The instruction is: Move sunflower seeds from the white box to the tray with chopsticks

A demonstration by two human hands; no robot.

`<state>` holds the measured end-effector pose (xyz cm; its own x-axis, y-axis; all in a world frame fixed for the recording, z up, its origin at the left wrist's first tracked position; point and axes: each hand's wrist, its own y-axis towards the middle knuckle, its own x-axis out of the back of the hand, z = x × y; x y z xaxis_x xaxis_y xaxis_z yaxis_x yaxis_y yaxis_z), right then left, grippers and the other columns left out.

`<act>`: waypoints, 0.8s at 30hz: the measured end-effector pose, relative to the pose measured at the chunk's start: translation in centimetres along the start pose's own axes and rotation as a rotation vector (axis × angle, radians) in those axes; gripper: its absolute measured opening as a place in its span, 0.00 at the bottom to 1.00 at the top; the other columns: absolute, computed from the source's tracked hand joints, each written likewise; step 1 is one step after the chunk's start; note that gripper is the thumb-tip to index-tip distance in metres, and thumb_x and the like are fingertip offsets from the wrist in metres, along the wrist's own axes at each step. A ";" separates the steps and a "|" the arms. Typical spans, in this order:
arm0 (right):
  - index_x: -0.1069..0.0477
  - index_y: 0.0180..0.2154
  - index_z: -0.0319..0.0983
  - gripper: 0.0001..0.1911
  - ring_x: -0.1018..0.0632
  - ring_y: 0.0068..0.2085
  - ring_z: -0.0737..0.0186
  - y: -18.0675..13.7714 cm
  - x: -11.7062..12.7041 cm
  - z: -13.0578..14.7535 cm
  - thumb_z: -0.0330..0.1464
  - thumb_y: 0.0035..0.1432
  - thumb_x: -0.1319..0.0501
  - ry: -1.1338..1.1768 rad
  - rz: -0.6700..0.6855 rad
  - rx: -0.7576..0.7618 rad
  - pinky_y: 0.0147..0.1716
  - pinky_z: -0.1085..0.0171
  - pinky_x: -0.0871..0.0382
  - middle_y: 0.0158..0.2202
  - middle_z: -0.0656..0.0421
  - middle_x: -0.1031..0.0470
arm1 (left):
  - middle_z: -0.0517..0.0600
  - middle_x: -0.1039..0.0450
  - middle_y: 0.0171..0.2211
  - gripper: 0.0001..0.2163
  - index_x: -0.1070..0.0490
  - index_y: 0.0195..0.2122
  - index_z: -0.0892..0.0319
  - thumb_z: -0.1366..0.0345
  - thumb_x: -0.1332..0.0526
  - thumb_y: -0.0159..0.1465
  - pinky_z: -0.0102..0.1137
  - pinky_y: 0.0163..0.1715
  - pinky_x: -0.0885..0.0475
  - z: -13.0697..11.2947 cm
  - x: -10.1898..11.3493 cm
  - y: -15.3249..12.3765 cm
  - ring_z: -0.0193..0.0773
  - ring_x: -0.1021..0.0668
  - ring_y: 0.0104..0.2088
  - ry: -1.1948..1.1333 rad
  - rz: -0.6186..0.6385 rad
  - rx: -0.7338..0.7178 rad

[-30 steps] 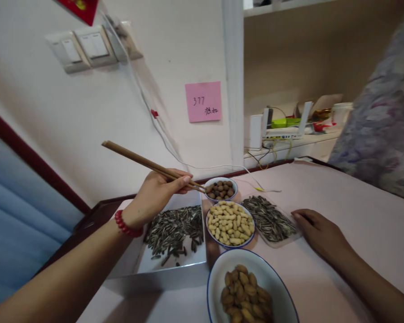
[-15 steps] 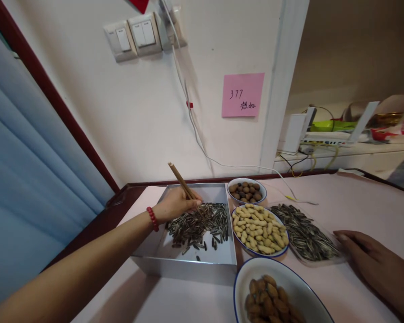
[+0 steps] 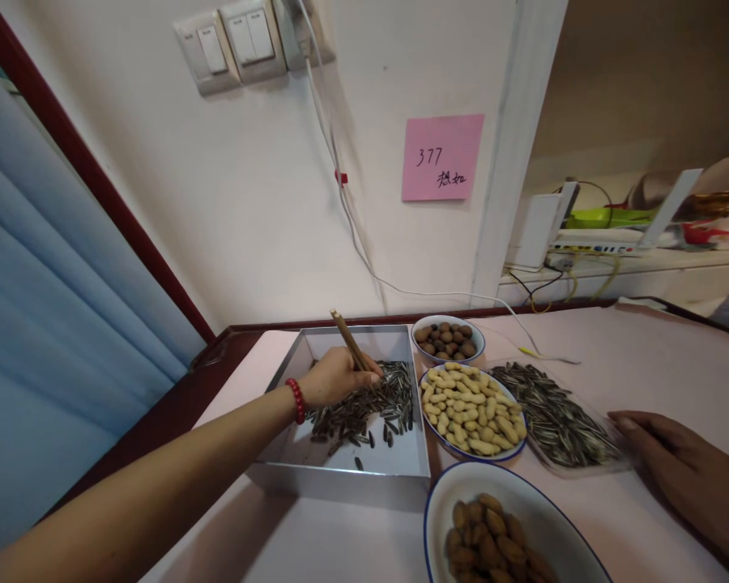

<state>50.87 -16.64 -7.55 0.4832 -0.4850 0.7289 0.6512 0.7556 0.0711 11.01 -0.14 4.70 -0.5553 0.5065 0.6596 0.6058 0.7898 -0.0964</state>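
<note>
My left hand [image 3: 335, 376], with a red bead bracelet at the wrist, is closed around a pair of wooden chopsticks [image 3: 347, 338] inside a white, silver-edged box [image 3: 394, 463]. Their lower ends are hidden by the hand, down among dark striped sunflower seeds [image 3: 355, 413]. On the right, my right hand [image 3: 674, 461] grips the near right edge of a clear plastic tray [image 3: 574, 471] full of sunflower seeds [image 3: 559, 413]. Its thumb rests at the rim and the other fingers are mostly out of sight.
Between box and tray stand a bowl of peanuts [image 3: 471, 409], a bowl of round brown nuts [image 3: 443, 340] and, nearest, a bowl of almond-like nuts [image 3: 486, 538]. A white cable [image 3: 437, 292] runs down the wall onto the table. A router [image 3: 595, 243] sits on the shelf.
My left hand and the chopsticks have moved a little to the right over the seeds in the box. My right hand stays at the tray's edge. The view has shifted slightly.
</note>
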 end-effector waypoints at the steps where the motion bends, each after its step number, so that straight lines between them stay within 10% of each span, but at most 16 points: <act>1: 0.27 0.33 0.46 0.27 0.26 0.46 0.47 0.0 0.0 0.0 0.56 0.42 0.50 0.001 -0.009 0.003 0.48 0.52 0.36 0.41 0.56 0.23 | 0.51 0.21 0.32 0.10 0.23 0.36 0.59 0.63 0.39 0.55 0.29 0.36 0.29 0.2 -0.1 0.0 0.39 0.22 0.35 0.004 -0.004 -0.006; 24: 0.28 0.35 0.45 0.31 0.27 0.48 0.48 -0.4 0.3 0.4 0.58 0.39 0.53 -0.032 0.024 -0.056 0.50 0.54 0.36 0.44 0.56 0.24 | 0.50 0.22 0.28 0.12 0.24 0.33 0.60 0.59 0.42 0.57 0.29 0.31 0.30 1.2 -0.2 0.0 0.38 0.22 0.30 0.040 -0.143 0.012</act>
<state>50.54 -16.87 -7.08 0.4804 -0.4521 0.7515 0.6718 0.7405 0.0160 10.40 0.20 3.66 -0.6119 0.3745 0.6967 0.5149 0.8572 -0.0085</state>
